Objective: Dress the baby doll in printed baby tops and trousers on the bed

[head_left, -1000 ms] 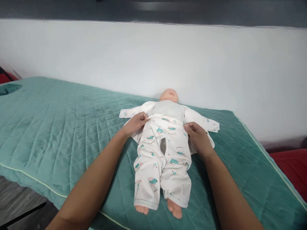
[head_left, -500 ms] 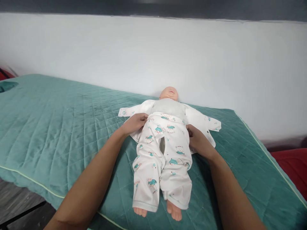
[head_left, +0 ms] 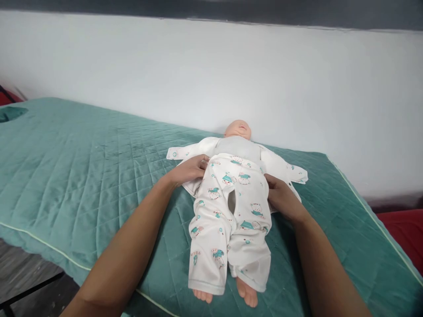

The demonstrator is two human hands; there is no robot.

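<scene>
A baby doll (head_left: pixel 238 128) lies on its back, feet toward me. White baby pants (head_left: pixel 246 189) with a teal animal print cover its legs up to the belly, with a split at the crotch. A white baby jacket (head_left: pixel 276 164) is on its arms and spreads open beneath the body, leaving the grey chest bare. My left hand (head_left: pixel 193 169) is closed at the left edge of the pants' waist. On the opposite side, my right hand (head_left: pixel 280 196) is closed against the pants at the hip; its fingertips are partly hidden.
Green quilted cover (head_left: pixel 82 176) lies under the doll, its piped front edge running across the lower left. Behind stands a white wall (head_left: pixel 198 75). A red chair or stool (head_left: pixel 401 229) is beyond the right edge. Dark floor (head_left: pixel 20 273) shows at lower left.
The view has shifted slightly, so the doll and both hands appear a little further right. Both hands stay at the sides of the pants, with little other visible change.
</scene>
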